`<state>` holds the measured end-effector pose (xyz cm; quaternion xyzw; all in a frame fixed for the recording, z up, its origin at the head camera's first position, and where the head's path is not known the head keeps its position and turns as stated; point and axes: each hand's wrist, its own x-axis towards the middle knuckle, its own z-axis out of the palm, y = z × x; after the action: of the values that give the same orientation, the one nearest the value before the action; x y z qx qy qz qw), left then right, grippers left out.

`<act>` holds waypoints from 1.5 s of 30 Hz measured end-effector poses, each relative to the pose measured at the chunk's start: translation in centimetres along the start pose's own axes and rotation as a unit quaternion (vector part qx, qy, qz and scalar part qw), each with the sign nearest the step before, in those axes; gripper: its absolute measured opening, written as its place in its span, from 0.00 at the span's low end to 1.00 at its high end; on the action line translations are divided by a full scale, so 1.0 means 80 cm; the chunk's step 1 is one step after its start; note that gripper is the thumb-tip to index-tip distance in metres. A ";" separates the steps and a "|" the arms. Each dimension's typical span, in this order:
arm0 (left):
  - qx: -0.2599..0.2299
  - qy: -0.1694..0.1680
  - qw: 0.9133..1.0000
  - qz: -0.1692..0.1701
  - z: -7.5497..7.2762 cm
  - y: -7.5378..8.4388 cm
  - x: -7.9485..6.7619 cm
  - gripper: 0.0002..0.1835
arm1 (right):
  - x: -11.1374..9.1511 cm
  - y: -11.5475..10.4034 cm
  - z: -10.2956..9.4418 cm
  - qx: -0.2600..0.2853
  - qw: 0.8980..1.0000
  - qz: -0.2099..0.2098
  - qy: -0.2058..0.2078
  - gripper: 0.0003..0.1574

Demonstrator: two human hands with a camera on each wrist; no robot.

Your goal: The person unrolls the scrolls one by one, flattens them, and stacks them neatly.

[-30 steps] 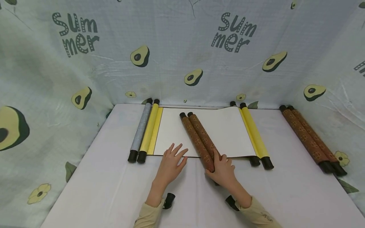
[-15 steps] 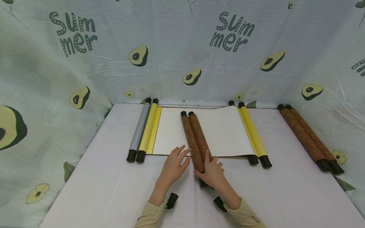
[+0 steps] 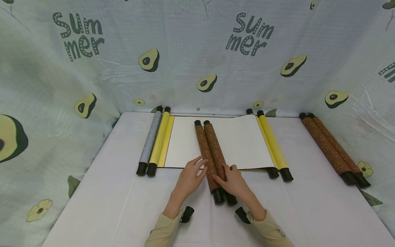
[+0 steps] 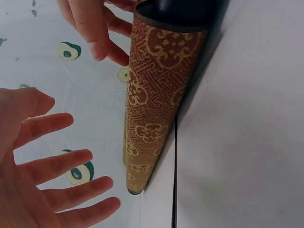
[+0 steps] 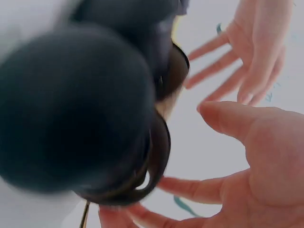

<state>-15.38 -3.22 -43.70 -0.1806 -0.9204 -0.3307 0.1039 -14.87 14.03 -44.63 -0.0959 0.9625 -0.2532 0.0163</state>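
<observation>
A brown patterned scroll, rolled from both ends into two rolls with black end knobs (image 3: 218, 196), lies slanted across the white sheet of an unrolled yellow-edged scroll (image 3: 247, 144). My right hand (image 3: 232, 181) is at the near end of the brown scroll's right roll (image 3: 216, 142). In the right wrist view its fingers (image 5: 194, 189) reach along the roll's side, and the thumb (image 5: 228, 116) is stretched out. On the other side, my left hand (image 3: 190, 177) is spread beside the left roll (image 4: 152, 109). The left wrist view shows its fingers (image 4: 71, 194) straight and holding nothing.
A grey roll (image 3: 151, 137) lies along the yellow scroll's left roll (image 3: 160, 139). Two more brown rolls (image 3: 328, 147) lie at the table's right edge. Behind the white table (image 3: 108, 192) hangs a patterned cloth (image 3: 179, 41).
The brown scroll has swung left at its near end and now lies straighter, its near black knobs uncovered. My right hand has moved left with it and loosened. The left hand has shifted slightly right.
</observation>
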 end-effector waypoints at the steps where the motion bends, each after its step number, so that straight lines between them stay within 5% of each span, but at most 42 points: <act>1: -0.020 -0.007 1.000 -0.009 0.001 -0.001 0.003 0.16 | 0.003 0.003 -0.003 0.019 1.000 0.000 -0.008 0.39; 9: -0.158 -0.038 0.981 -0.102 0.011 -0.014 0.027 0.18 | 0.028 0.034 -0.018 0.113 0.990 -0.020 -0.076 0.28; 13: -0.208 -0.038 0.965 -0.159 0.018 -0.022 0.035 0.18 | 0.041 0.046 -0.026 0.188 0.973 0.008 -0.132 0.30; 21: -0.341 -0.077 0.893 -0.284 0.022 -0.027 0.050 0.23 | 0.068 0.059 -0.034 0.298 0.937 0.062 -0.171 0.31; 27: -0.390 -0.079 0.863 -0.311 0.026 -0.030 0.056 0.24 | 0.081 0.063 -0.035 0.330 0.921 0.088 -0.189 0.32; 37: -0.421 -0.064 0.841 -0.335 0.030 -0.023 0.065 0.25 | 0.097 0.063 -0.033 0.334 0.913 0.110 -0.205 0.37; 45: -0.408 -0.074 0.856 -0.309 0.039 -0.030 0.079 0.16 | 0.110 0.056 -0.027 0.299 0.924 0.118 -0.206 0.39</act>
<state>-22.34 -1.23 -45.44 0.0632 -0.7166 -0.6770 -0.1554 -24.44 17.18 -44.79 -0.0228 0.8219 -0.5002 0.2717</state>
